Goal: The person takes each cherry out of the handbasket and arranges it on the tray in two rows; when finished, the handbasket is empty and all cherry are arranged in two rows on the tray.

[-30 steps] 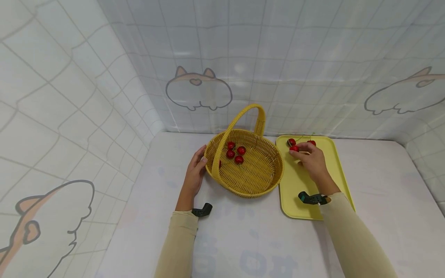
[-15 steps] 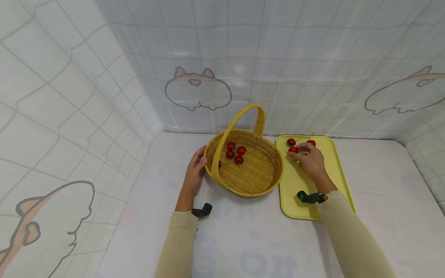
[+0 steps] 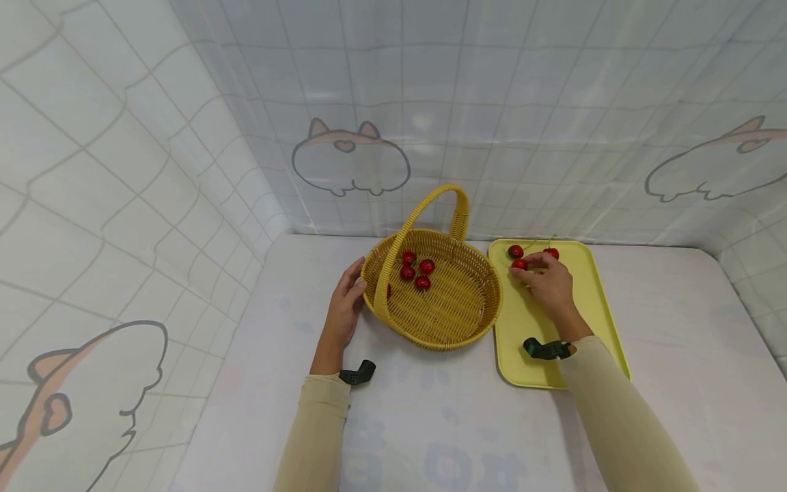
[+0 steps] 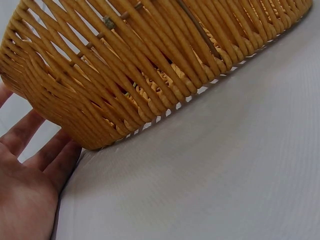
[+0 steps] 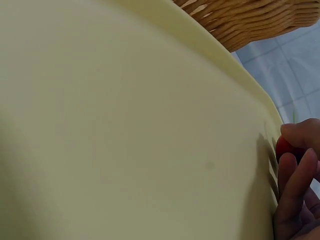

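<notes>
A yellow wicker basket [image 3: 467,321] with a tall arched handle holds several red cherries [image 3: 422,281] on its left side. My left hand [image 3: 344,307] rests against the basket's left outer wall. In the left wrist view its fairly straight fingers [image 4: 25,127] touch the weave low down. My right hand [image 3: 551,287] is over the upper part of a yellow tray [image 3: 529,355], pinching a red cherry [image 3: 519,264] between thumb and fingers. Just behind that, two cherries with green stems lie on the tray, one at the left [image 3: 515,251] and one at the right [image 3: 551,253].
Basket and tray stand side by side on a white cloth-covered table [image 3: 393,424], close to the back wall. A white tiled-pattern curtain [image 3: 529,137] with cartoon animal drawings runs behind and along the left. The basket handle [image 3: 393,253] rises above the rim.
The right hand shifts very slightly left, its wrist and sleeve too, with the pinched cherry barely moving. The left hand and the basket stay where they are.
</notes>
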`<state>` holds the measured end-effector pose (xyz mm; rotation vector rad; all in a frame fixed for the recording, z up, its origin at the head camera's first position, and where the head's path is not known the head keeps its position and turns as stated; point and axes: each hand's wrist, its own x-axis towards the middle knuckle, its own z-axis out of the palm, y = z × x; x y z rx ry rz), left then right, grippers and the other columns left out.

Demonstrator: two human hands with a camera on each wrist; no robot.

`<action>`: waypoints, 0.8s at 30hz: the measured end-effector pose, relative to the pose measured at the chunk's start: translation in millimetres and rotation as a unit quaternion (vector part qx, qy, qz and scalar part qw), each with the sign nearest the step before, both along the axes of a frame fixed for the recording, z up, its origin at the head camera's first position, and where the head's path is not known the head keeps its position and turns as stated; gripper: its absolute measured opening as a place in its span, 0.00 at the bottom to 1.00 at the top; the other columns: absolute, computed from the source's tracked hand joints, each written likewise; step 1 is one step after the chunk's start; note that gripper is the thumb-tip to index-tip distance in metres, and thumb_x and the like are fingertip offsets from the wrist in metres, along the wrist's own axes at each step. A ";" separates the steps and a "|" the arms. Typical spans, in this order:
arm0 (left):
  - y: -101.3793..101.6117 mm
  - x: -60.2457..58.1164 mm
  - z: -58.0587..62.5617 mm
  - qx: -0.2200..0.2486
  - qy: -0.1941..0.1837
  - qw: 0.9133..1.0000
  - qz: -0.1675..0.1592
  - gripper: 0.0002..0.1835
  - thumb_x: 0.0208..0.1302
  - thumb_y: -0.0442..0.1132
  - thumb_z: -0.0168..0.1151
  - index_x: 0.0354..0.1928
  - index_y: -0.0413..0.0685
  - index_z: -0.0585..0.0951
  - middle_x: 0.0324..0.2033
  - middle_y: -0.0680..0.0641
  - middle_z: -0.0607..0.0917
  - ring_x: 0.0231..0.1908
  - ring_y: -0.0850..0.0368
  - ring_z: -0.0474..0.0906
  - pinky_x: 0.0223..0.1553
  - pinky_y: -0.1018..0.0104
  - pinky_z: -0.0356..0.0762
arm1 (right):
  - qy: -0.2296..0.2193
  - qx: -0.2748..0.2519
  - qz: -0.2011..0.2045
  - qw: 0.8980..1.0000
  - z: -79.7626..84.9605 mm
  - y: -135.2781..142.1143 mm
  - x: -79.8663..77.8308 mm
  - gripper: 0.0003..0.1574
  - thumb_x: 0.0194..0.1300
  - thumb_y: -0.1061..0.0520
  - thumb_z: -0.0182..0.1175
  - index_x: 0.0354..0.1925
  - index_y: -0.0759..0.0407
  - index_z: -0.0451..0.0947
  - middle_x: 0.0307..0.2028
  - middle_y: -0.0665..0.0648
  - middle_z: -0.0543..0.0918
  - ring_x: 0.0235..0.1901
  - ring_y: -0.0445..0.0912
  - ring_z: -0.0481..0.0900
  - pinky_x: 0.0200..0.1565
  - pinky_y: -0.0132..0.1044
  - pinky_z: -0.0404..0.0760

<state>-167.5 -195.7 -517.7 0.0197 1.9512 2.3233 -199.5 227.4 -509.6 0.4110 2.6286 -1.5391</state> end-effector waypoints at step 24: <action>-0.6 -1.1 -2.5 0.005 0.005 1.000 0.001 0.27 0.78 0.43 0.53 0.76 0.59 0.67 0.72 0.51 0.68 0.73 0.55 0.63 0.65 0.69 0.69 | 0.020 0.083 0.003 0.996 -6.6 -3.6 -1.0 0.34 0.63 0.36 0.70 0.56 0.57 0.80 0.49 0.61 0.84 0.41 0.48 0.78 0.35 0.30 0.73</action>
